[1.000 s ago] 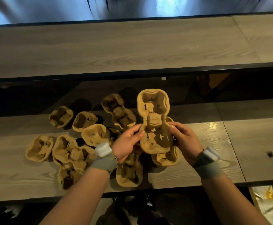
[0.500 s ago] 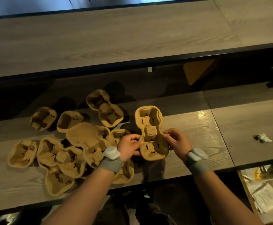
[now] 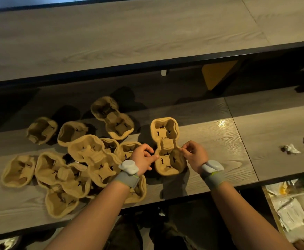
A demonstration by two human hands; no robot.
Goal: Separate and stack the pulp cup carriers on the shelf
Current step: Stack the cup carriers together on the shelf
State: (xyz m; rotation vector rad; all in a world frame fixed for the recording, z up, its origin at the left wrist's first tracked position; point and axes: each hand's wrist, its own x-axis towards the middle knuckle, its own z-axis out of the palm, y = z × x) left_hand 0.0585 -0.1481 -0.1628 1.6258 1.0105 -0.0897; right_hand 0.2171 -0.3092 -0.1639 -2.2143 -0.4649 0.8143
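While both hands are working at its narrow waist, these lines are setting out how the carrier is likely to behave.

Carrier in hand: a tan, peanut-shaped moulded-pulp two-cup carrier (image 3: 168,147) is sitting on the grey wood-grain shelf (image 3: 219,141), just right of the loose heap, its long axis running away from the person.

Left grip: the left hand (image 3: 144,158) is pinching the carrier's left rim at the waist, fingertips pressed together on the edge.

Right grip: the right hand (image 3: 194,156) is pinching the right rim opposite, thumb and forefinger closed on the pulp.

Pile: the remaining tan pulp carriers (image 3: 93,159) are lying scattered and overlapping to the left, some nested in each other, some apart.

Weight: I am judging it very light (two fingertips a side are seeming to be enough).

Stiffness: pulp of this kind is probably holding its shape but bending and creasing under a hard squeeze, so a gentle hold is suiting it.

Surface: it is looking matt and fibrous, so it is likely gripping well and not slipping; nested pieces may be clinging by friction.

Where to hold: the rim at the waist or the outer lip of a cup well is looking safest; the thin slit tabs inside the wells are looking tearable.

Writing: no brand, label or lettering is reading anywhere on the carriers or shelf.
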